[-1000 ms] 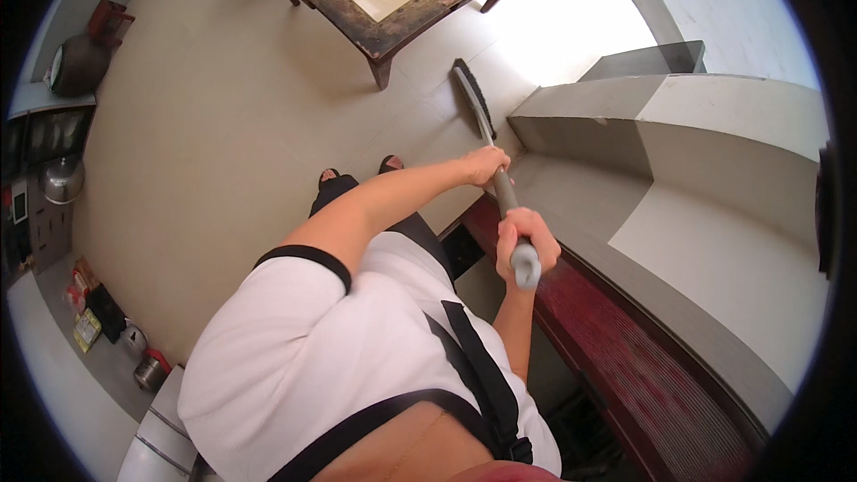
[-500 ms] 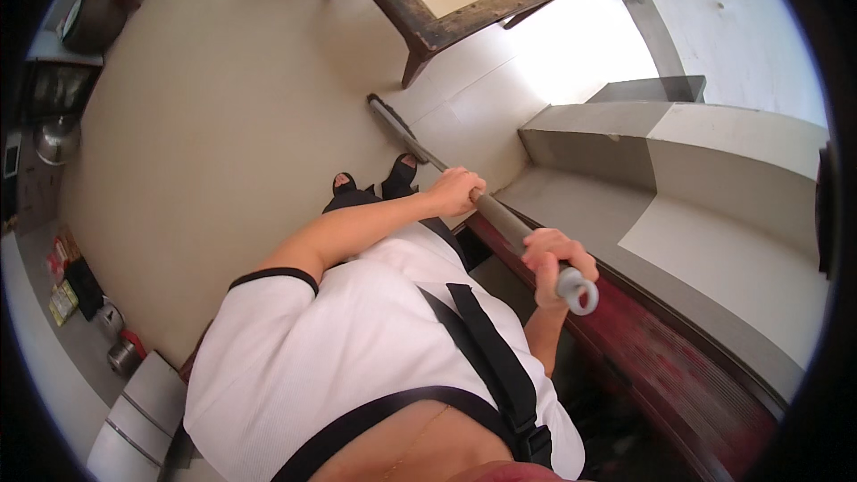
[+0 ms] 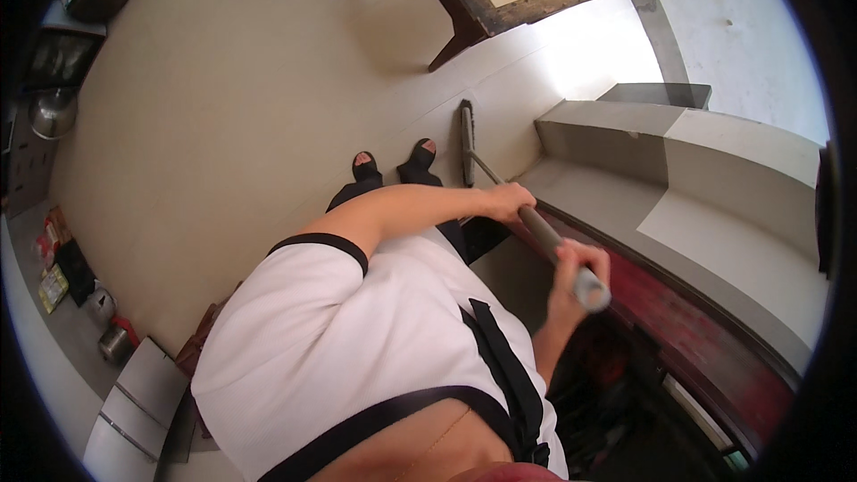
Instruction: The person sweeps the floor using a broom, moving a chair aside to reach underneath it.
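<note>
A long-handled push broom [image 3: 544,229] slants across in front of me. Its narrow grey head [image 3: 467,138], edged with dark bristles, rests on the floor just right of my feet. My left hand [image 3: 507,203] is wrapped round the handle at its middle stretch. Higher up, close to the handle's blurred top end, my right hand [image 3: 578,272] grips it with curled fingers. Both hands are closed on the same pole, which tilts from the floor up toward me.
A wooden table [image 3: 500,18] with a pale top stands ahead. Along the right runs a stepped pale ledge [image 3: 616,156], beside a dark red cabinet [image 3: 687,303] near my right arm. Pots, including a steel bowl [image 3: 54,114], line the left side.
The broom head has swung right across the floor, away from the front of my feet, and turned more upright in the picture. Both hands moved slightly right with the handle.
</note>
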`<state>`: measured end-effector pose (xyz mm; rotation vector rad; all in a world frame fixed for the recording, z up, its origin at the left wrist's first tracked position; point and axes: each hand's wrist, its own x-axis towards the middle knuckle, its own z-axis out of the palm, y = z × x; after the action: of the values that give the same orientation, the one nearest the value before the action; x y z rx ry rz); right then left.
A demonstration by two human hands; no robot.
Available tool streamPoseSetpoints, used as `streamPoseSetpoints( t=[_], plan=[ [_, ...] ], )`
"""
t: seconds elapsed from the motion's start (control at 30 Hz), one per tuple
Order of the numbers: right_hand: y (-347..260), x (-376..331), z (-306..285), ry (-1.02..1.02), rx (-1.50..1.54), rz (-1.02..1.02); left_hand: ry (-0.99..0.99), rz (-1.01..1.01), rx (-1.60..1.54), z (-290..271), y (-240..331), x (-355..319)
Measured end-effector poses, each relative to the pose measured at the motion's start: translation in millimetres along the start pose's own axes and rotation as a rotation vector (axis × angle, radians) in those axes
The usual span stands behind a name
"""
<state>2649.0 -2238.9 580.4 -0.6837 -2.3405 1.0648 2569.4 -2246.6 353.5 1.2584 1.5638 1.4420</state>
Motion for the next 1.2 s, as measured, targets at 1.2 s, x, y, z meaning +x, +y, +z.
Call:
streamPoseSetpoints(
  t=[1.2],
  plan=[
    [-49, 109, 169, -0.296, 0.297, -0.411, 0.391, -0.211, 0.206, -225, -32, -57]
  ],
)
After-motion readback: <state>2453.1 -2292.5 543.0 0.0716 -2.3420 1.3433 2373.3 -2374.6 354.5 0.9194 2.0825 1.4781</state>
